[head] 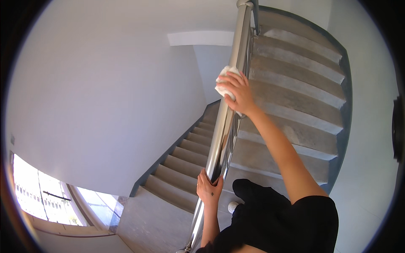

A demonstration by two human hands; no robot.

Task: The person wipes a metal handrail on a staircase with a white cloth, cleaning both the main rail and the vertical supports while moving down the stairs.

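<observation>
A polished metal stair handrail [218, 139] slopes up through the middle of the view. Higher on it, my right hand [239, 90] presses a crumpled white cloth [223, 91] against the tube, fingers spread over the cloth. The cloth wraps partly over the rail, and its underside is hidden. Lower down, my left hand [210, 189] grips the bare rail, thumb on the right side and fingers on the left. Metal balusters [232, 139] run below the handrail.
Concrete steps [294, 95] rise on the right beside a dark grey skirting [346, 110]. Across the rail, another flight [180, 158] runs along a pale wall [104, 101]. A bright window [47, 196] is at lower left, near a landing [155, 218].
</observation>
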